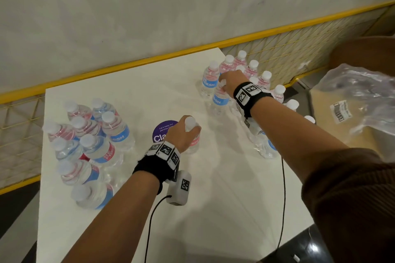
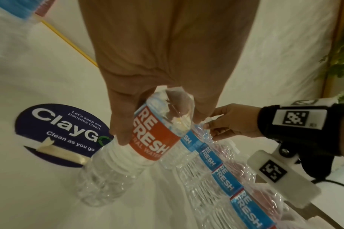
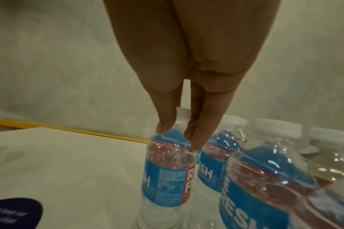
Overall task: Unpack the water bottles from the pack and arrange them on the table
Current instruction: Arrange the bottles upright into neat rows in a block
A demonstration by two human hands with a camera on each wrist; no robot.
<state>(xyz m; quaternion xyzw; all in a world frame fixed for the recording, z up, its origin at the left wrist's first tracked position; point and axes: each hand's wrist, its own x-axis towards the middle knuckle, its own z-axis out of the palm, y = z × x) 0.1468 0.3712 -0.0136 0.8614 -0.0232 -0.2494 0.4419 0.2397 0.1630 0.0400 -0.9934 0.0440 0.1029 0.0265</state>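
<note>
**Both hands on bottles**

A cluster of bottles (image 1: 89, 145) stands at the worktop's (image 1: 213, 198) left. The left hand (image 1: 181, 134) has its fingers wrapped round a red-labelled bottle (image 2: 147, 139) beside a purple sticker (image 2: 55, 133). The right hand (image 1: 232, 83) pinches a blue-labelled bottle (image 3: 167, 178) by its neck, beside the pack (image 1: 263, 141).

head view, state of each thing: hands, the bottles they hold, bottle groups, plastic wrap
left hand: grips a bottle's shoulder
left-hand bottle: held, tilted, capped
right hand: pinches a bottle's neck
right-hand bottle: upright, capped
left group of bottles: standing, unwrapped
far right group of bottles: standing, capped
plastic wrap: crumpled, off the table
</note>
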